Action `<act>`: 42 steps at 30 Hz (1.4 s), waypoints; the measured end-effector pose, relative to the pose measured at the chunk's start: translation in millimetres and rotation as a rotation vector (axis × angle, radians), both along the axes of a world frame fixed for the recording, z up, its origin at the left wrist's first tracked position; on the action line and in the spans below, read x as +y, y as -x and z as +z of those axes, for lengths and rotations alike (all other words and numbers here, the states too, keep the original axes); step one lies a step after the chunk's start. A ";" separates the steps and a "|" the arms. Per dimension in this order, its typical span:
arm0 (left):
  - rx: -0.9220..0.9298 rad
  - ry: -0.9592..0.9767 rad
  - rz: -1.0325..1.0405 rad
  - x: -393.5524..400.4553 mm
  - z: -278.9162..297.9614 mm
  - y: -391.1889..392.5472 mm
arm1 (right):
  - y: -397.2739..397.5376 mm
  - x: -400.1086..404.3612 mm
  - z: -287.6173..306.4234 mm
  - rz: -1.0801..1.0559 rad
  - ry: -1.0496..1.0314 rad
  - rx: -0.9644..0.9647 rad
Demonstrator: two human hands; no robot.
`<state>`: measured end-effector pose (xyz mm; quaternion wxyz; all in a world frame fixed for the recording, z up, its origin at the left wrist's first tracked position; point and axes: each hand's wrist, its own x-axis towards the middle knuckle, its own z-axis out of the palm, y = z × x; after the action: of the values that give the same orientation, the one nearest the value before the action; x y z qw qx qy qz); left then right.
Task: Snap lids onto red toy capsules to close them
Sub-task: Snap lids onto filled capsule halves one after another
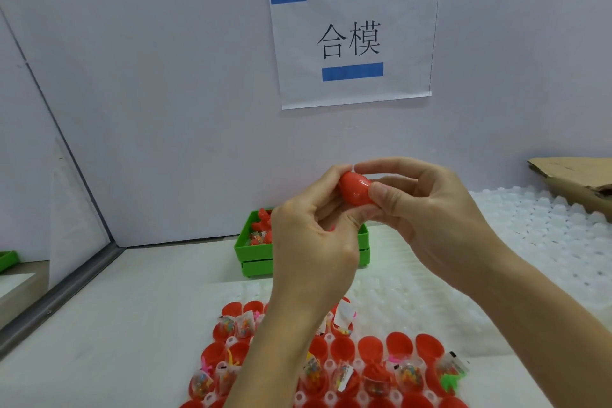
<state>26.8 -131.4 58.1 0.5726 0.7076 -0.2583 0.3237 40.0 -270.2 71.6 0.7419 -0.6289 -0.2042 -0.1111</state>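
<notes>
A red capsule (356, 188) is gripped between the left hand (313, 242) and right hand (430, 219), fingers curled around it, raised above open capsule halves (367, 361) below the wrists.

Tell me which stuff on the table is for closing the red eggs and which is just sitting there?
For the job:
red capsule, held by left hand and right hand
open red capsule halves with toys
green bin

Just lying about:
paper sign
cardboard
white plastic trays
</notes>
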 end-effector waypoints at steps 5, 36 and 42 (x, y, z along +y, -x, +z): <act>-0.001 -0.197 0.256 5.2 -1.4 -5.4 | 0.7 2.0 -0.8 -0.180 0.201 -0.015; 0.574 0.771 -0.501 18.9 14.7 -6.4 | 5.8 15.4 1.3 0.157 -0.137 0.160; 0.458 0.510 -0.191 16.5 9.9 -9.6 | 3.0 12.3 1.2 0.008 -0.039 0.143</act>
<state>36.4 -114.9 68.0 0.8016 0.5686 -0.0990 0.1558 37.0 -257.9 72.9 0.7672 -0.6198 -0.1508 -0.0668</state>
